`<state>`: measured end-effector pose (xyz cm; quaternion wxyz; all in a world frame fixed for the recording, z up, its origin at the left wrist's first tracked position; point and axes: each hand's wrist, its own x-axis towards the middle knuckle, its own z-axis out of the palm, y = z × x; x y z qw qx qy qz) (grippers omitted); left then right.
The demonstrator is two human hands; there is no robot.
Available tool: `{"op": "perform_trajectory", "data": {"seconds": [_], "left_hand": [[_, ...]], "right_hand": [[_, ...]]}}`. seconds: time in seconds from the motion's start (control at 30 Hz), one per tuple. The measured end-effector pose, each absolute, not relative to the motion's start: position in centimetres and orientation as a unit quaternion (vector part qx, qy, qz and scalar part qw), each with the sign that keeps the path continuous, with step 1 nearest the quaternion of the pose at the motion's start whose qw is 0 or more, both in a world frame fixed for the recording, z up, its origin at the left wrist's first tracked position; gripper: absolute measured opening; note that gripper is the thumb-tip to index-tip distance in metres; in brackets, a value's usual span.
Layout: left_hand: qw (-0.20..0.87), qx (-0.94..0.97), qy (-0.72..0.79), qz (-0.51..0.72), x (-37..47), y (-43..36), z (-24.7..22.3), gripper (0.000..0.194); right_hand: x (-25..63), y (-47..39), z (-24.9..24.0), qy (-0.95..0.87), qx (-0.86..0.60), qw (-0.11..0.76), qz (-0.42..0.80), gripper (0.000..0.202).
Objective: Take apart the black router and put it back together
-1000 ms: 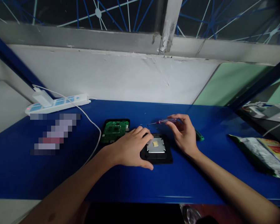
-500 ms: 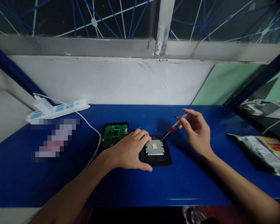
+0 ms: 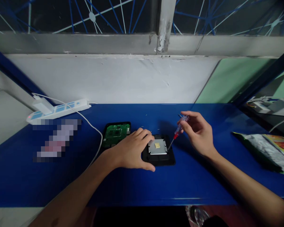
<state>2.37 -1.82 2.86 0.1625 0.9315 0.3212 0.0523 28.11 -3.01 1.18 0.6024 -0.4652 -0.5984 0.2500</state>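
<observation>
- As I look down at the bench [image 3: 191,186] through the head view, my right hand [image 3: 200,134] has thumb and fingers closed on a screwdriver [image 3: 179,128], slanted so its tip meets the right side of a metal plate [image 3: 153,150].
- My left hand [image 3: 133,149] is spread, thumb well apart from the fingers, over the left side of the black casing [image 3: 159,160]; how hard it presses I can't tell.
- That casing lies flat in front of me, between my two hands, with the plate seated inside and a yellow pad [image 3: 157,145] on top.
- Just to the left, a green circuit board [image 3: 117,132] sits in a separate dark shell, partly behind my left hand.
- As for progress, I judge the device opened: its two parts lie apart, and tiny loose bits [image 3: 158,129], perhaps screws, rest beyond the casing. The plate is not out of the casing, and the two parts are not joined.
- Whether the screwdriver tip sits in a screw or merely over one is too small to make out.
- My left fingers hide the casing's left edge.
- A thin dark tip [image 3: 180,115] pokes out beyond my right hand; what it belongs to is hidden.
- Pixel blocks [image 3: 59,138] mask something at far left.
</observation>
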Motion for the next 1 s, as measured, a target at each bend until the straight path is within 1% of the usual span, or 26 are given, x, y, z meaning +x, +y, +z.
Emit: {"op": "perform_trajectory", "data": {"seconds": [0.3,0.67,1.0], "left_hand": [[0.153,0.934,0.319,0.053,2.37,-1.94,2.99,0.079],[0.148,0.935,0.317,0.049,2.32,-1.86,2.73,0.083],[0.158,0.934,0.313,0.063,2.22,-1.78,2.39,0.081]], "right_hand": [[28.09,-2.92,0.94,-0.609,-0.464,0.592,0.253,0.027],[28.1,-2.97,0.99,-0.613,-0.468,0.59,0.238,0.027],[27.99,-3.12,1.13,-0.616,-0.461,0.592,0.24,0.023]]}}
